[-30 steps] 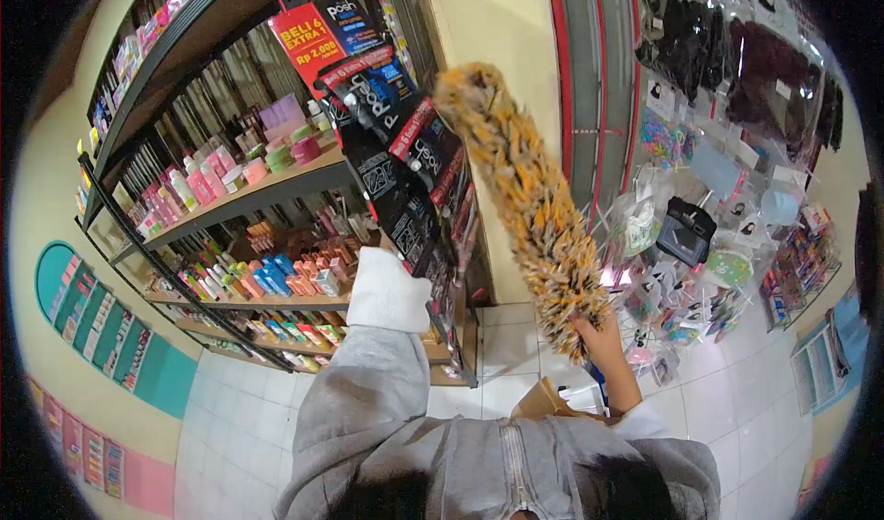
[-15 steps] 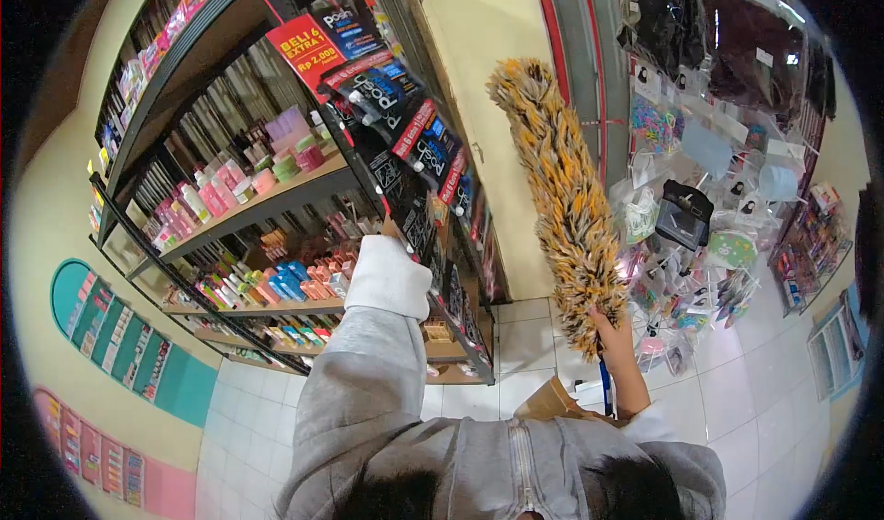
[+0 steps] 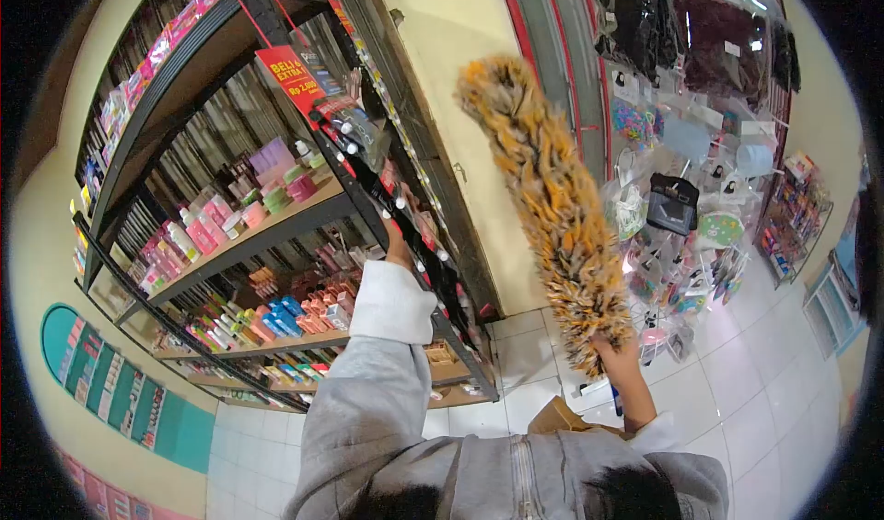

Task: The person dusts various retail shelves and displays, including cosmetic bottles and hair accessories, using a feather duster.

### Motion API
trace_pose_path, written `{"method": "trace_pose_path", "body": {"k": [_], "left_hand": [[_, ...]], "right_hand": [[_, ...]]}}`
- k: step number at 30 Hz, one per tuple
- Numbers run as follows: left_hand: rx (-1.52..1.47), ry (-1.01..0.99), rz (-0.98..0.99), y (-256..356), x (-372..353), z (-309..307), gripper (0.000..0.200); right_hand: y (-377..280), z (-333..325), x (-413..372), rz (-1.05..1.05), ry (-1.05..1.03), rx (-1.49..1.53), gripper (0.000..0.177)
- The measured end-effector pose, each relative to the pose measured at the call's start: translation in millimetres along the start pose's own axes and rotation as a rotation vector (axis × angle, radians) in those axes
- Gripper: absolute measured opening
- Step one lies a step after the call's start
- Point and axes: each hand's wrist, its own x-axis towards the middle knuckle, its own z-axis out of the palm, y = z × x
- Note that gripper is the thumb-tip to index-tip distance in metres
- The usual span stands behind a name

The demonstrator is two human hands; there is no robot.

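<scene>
My right hand (image 3: 622,364) is wrapped round the lower end of a fluffy orange-and-grey duster (image 3: 550,212), which is raised and leans up to the left. My left hand (image 3: 400,248) reaches to the side of a black shelf rack, against a hanging strip of dark sachets (image 3: 405,212). Its fingers are mostly hidden behind the strip. The sachets are swung nearly edge-on, so their fronts hardly show. Above them hangs a red price sign (image 3: 293,83).
The rack's wooden shelf (image 3: 267,230) carries bottles, jars and small boxes. Bagged accessories (image 3: 686,207) hang on the right. A brown cardboard piece (image 3: 557,417) is near my body. Teal wall shelving (image 3: 110,382) stands at the left, above white floor tiles (image 3: 525,359).
The sachet strip has turned from facing me to nearly edge-on, with my left hand at it. The duster's upper end has shifted left. The view has moved slightly.
</scene>
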Motion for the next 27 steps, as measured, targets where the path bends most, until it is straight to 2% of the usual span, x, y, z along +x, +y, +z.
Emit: {"method": "trace_pose_path", "body": {"k": [1, 3, 4, 5, 6, 8, 9, 10, 11, 12, 13, 15, 17, 18, 19, 21, 23, 24, 25, 27], "left_hand": [[0.005, -0.029, 0.008, 0.3, -0.3, -10.7, 0.028], [0.026, -0.120, 0.054, 3.3, 4.3, -43.5, 0.027], [0.037, -0.205, 0.115, 7.4, 8.0, -80.0, 0.026], [0.046, -0.282, 0.164, 18.1, 7.8, -93.8, 0.026], [-0.002, -0.146, 0.238, 13.9, 6.5, -104.9, 0.024], [0.550, 0.340, 0.608, 26.0, -70.6, 65.9, 0.029], [0.779, 0.466, 0.842, 24.7, -75.9, 70.8, 0.028], [0.816, 0.489, 0.734, 29.9, -97.3, 85.7, 0.028], [0.853, 0.506, 0.628, 35.4, -121.9, 98.2, 0.028], [0.657, 0.464, 0.600, 32.8, -133.9, 96.6, 0.027], [0.696, 0.471, 0.482, 37.0, -148.2, 85.4, 0.025], [0.621, 0.357, 0.257, 42.2, -183.9, 89.1, 0.023], [0.428, 0.231, 0.060, 25.9, -207.2, 42.5, 0.027], [0.332, 0.170, -0.034, 20.0, -218.4, 24.9, 0.029], [0.404, 0.226, -0.130, 20.5, -229.1, 20.0, 0.037], [0.416, 0.160, -0.119, 19.4, -253.4, 8.4, 0.042], [0.422, 0.114, -0.259, 14.2, -278.3, -22.7, 0.045], [0.433, 0.085, -0.333, 7.0, -286.7, -36.1, 0.047], [0.417, 0.125, -0.284, -1.8, -295.1, -44.8, 0.049], [0.391, 0.210, -0.193, -15.3, -308.5, -64.9, 0.052]], "right_hand": [[1.8, -1.6, -4.5, -0.046, -0.007, -0.056, 0.045], [17.0, 2.3, -16.2, -0.247, 0.106, -0.085, 0.039], [19.2, 8.4, -22.0, -0.314, 0.168, -0.060, 0.039], [-17.7, 20.1, -24.9, -0.355, 0.123, -0.131, 0.039], [-54.3, 32.0, -28.0, -0.399, 0.079, -0.199, 0.040], [-63.6, 41.4, -32.6, -0.505, 0.045, -0.350, 0.044], [-68.9, 44.9, -35.9, -0.553, 0.018, -0.431, 0.045], [-89.7, 59.4, -43.4, -0.650, 0.095, -0.574, 0.048], [-99.3, 69.7, -49.5, -0.616, 0.074, -0.694, 0.050], [-106.8, 77.8, -54.3, -0.582, 0.055, -0.816, 0.051], [-112.9, 81.9, -58.7, -0.546, 0.031, -0.945, 0.053], [-101.9, 86.9, -75.7, -0.565, 0.075, -1.000, 0.054], [-99.9, 93.5, -98.7, -0.521, 0.103, -1.024, 0.052], [-102.3, 99.4, -107.7, -0.494, 0.127, -0.983, 0.044], [-107.2, 100.6, -116.7, -0.468, 0.107, -1.027, 0.041], [-111.8, 106.4, -137.8, -0.423, 0.086, -1.099, 0.036], [-65.1, 92.0, -166.1, -0.238, 0.116, -0.948, 0.038], [-88.9, 100.0, -174.9, -0.273, -0.014, -1.164, 0.040], [-107.1, 107.5, -181.7, -0.305, -0.148, -1.376, 0.042], [-113.6, 127.0, -184.0, -0.321, -0.212, -1.438, 0.046]]}}
